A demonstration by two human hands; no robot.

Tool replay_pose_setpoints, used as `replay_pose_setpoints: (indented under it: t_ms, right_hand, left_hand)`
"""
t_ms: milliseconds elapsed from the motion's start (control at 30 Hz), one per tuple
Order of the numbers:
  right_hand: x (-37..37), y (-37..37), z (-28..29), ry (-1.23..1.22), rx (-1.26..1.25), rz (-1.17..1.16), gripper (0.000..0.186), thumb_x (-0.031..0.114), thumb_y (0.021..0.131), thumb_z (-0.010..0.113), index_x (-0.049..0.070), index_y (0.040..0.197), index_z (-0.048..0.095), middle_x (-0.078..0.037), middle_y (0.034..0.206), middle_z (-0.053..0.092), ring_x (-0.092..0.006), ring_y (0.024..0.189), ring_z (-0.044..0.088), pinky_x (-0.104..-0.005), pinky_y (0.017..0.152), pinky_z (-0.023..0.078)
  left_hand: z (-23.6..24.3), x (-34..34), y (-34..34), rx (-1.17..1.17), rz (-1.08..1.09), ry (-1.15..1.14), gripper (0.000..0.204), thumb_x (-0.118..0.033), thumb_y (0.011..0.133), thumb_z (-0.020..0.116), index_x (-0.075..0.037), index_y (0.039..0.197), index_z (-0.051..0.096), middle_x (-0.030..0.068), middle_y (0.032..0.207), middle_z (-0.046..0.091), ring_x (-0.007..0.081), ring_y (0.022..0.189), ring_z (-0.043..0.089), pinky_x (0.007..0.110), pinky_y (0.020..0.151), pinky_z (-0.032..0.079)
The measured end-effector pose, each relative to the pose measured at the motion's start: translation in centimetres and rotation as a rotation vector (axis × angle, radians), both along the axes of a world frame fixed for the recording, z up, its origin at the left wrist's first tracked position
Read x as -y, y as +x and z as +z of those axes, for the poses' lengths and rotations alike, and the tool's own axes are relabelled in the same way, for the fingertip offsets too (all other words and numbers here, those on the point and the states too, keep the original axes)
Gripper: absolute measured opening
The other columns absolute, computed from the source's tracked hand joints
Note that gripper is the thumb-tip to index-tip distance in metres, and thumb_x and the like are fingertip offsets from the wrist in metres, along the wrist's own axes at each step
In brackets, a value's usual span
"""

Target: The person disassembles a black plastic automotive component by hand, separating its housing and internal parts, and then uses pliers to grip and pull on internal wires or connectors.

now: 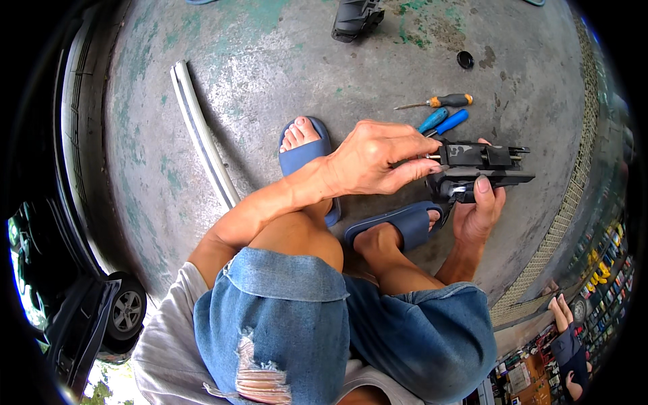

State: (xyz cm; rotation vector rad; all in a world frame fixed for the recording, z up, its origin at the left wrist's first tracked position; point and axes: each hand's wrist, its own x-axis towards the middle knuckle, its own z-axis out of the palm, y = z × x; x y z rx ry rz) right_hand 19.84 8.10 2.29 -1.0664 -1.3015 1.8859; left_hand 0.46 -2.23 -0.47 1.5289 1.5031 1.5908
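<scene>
My left hand (379,156) reaches across my knee, its fingertips pinched on a small metal rod at the left end of a black plastic assembly (496,177). My right hand (479,206) grips that assembly from below and behind, thumb on its lower edge and a fingertip showing above it. Just beyond them on the floor lie an orange-and-black screwdriver (448,100), a teal-handled tool (430,120) and a blue-handled tool (451,123). Their far ends are partly hidden by my hands and the assembly.
A long pale strip (202,135) lies left of my sandals on the concrete floor (250,74). A black part (354,20) and round black cap (465,60) lie farther forward. A car (74,310) stands at left, a grating (570,189) at right, another person (570,351) by shelves at lower right.
</scene>
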Motion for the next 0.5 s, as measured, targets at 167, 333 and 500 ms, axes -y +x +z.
replay_pose_setpoints:
  t_ms: [167,333,500]
  right_hand:
    - [-0.08,0.05,-0.02,-0.003,-0.019,-0.008,0.071,0.027,0.083,0.068,-0.01,0.139,0.043,-0.019,0.125,0.058,-0.027,0.114,0.06,-0.0404,0.104,0.046]
    - [-0.06,0.25,-0.3,-0.014,-0.026,0.006,0.071,0.028,0.084,0.069,-0.009,0.139,0.043,-0.019,0.126,0.058,-0.0272,0.115,0.06,-0.0405,0.103,0.046]
    - [0.07,0.23,-0.82,-0.057,-0.08,0.001,0.071,0.03,0.087,0.067,-0.009,0.14,0.042,-0.018,0.126,0.058,-0.027,0.116,0.059,-0.041,0.104,0.046]
  left_hand:
    - [-0.01,-0.15,0.15,0.009,0.012,0.001,0.027,-0.01,0.08,0.08,0.002,0.103,0.072,0.0124,0.084,0.071,0.0241,0.071,0.07,0.032,0.059,0.054]
    - [0.03,-0.06,-0.04,-0.008,0.008,0.001,0.027,-0.01,0.08,0.081,0.002,0.103,0.072,0.012,0.085,0.071,0.0237,0.071,0.07,0.032,0.059,0.054]
    - [-0.26,-0.13,-0.04,-0.009,0.04,0.038,0.028,-0.012,0.078,0.082,0.001,0.101,0.072,0.0116,0.085,0.072,0.0232,0.071,0.07,0.031,0.058,0.054]
